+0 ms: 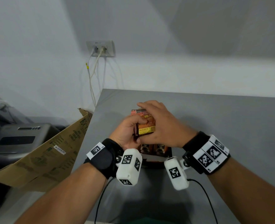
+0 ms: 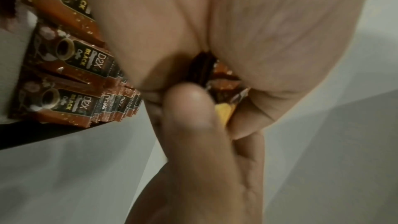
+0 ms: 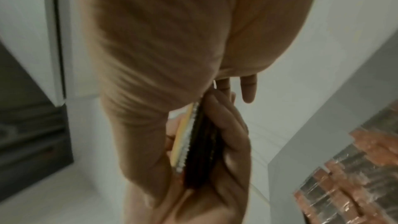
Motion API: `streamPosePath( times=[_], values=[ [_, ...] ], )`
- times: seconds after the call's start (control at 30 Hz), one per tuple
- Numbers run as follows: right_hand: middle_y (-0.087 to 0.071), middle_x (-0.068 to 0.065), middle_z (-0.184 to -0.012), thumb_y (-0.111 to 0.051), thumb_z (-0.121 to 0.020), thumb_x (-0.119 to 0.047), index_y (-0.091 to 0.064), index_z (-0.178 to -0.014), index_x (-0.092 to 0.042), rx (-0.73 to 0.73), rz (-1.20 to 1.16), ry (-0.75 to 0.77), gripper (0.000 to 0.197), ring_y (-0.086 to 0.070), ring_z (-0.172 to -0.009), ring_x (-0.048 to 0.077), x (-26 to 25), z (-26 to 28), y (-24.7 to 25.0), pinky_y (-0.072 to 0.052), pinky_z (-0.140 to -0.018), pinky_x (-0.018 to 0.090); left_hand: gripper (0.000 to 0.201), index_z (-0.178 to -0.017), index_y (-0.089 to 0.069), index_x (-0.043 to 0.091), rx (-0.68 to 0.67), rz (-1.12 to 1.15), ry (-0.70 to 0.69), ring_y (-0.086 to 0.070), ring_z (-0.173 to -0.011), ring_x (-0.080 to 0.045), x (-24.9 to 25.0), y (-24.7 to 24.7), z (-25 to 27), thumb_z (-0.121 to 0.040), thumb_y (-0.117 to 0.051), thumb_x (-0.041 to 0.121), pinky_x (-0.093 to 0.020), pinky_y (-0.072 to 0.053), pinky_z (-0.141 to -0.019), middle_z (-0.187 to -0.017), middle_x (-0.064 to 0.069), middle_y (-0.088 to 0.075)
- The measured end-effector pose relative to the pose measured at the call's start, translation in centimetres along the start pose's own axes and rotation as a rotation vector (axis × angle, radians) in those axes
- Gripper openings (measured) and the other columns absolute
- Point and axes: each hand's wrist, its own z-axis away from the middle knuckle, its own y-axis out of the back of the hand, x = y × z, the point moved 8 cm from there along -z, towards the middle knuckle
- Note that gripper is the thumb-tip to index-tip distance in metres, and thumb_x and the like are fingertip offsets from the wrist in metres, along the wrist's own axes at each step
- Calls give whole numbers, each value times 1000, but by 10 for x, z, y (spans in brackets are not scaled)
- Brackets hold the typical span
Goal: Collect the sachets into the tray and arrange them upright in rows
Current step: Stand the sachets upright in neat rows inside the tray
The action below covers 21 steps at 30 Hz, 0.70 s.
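Note:
A stack of brown and orange coffee sachets (image 1: 146, 126) is held above the grey table, gripped from both sides. My left hand (image 1: 134, 126) curls round its left edge, thumb (image 2: 189, 108) pressed on the front. My right hand (image 1: 151, 117) wraps over its top and right side. The right wrist view shows the stack edge-on (image 3: 193, 142) between the two palms. Directly below the hands stands the dark tray (image 1: 170, 153), where sachets marked BLACK (image 1: 159, 148) stand upright. In the left wrist view these sachets (image 2: 81, 67) form tight rows inside the tray's black rim (image 2: 43, 135).
The grey table (image 1: 230, 126) ends at its left edge beside a flattened cardboard box (image 1: 52, 152). A grey printer (image 1: 18, 139) sits further left. White cables (image 1: 91, 78) hang from a wall socket behind the table. Black wrist-camera cables (image 1: 204, 191) trail over the near table.

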Motion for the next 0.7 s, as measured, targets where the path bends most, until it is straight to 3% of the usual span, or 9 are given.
streamPosePath(
  times=[0.1, 0.17, 0.23, 0.3, 0.4, 0.5, 0.6, 0.7],
  values=[
    [-42, -12, -132, -82, -76, -43, -35, -152, -30, 135, -210, -106, 90, -51, -117, 7, 9, 2, 14, -48, -97, 25, 33, -108, -67, 4, 45, -84, -53, -72, -79, -23, 9, 2, -1, -85, -47, -6, -33, -59, -65, -91, -14, -72],
    [-55, -8, -115, -78, -83, -34, -47, -143, -29, 266, -299, -204, 68, -60, -100, 11, 21, 3, 25, -55, -84, 29, 45, -127, -64, 10, 77, -144, -98, -72, -86, -24, 16, 7, -1, -87, -51, -8, -36, -60, -71, -102, -13, -73],
    [-67, 1, -95, -81, -82, -23, -62, -125, -23, 305, -429, -276, 47, -66, -82, 11, 31, 5, 25, -57, -78, 31, 55, -134, -59, 15, 102, -168, -118, -72, -93, -26, 18, 12, -3, -83, -61, -5, -40, -58, -79, -111, -13, -73],
    [-71, 14, -89, -82, -79, -10, -70, -100, -13, 337, -565, -308, 24, -65, -71, 12, 35, 6, 24, -57, -72, 31, 60, -135, -58, 16, 133, -156, -115, -72, -91, -27, 17, 18, -4, -78, -67, 0, -42, -60, -75, -113, -13, -72],
    [-71, 22, -94, -71, -85, -3, -63, -79, -8, 458, -712, -366, 12, -68, -80, 23, 44, 8, 35, -59, -74, 37, 53, -133, -59, 17, 176, -71, -96, -68, -84, -27, 14, 30, -8, -84, -66, -1, -41, -58, -67, -107, -17, -68],
    [-69, 19, -103, -49, -96, -1, -54, -87, -6, 451, -916, -398, 12, -70, -92, 30, 42, 6, 35, -57, -87, 54, 53, -130, -58, 13, 200, -9, -78, -64, -77, -25, 15, 39, -10, -80, -56, -2, -42, -56, -70, -96, -16, -66],
    [-70, 17, -110, -46, -98, 1, -56, -101, 2, 375, -906, -406, 11, -74, -93, 30, 36, 3, 26, -59, -86, 53, 41, -117, -54, 1, 180, -43, -44, -64, -78, -25, 14, 35, -9, -76, -48, -1, -41, -58, -71, -96, -16, -63],
    [-68, 7, -101, -53, -94, -2, -55, -90, 3, 331, -745, -389, 7, -63, -92, 23, 32, 1, 18, -59, -82, 46, 36, -119, -53, -1, 162, -109, -62, -69, -85, -30, 16, 32, -7, -84, -45, -8, -41, -60, -70, -99, -19, -65]
  ],
)
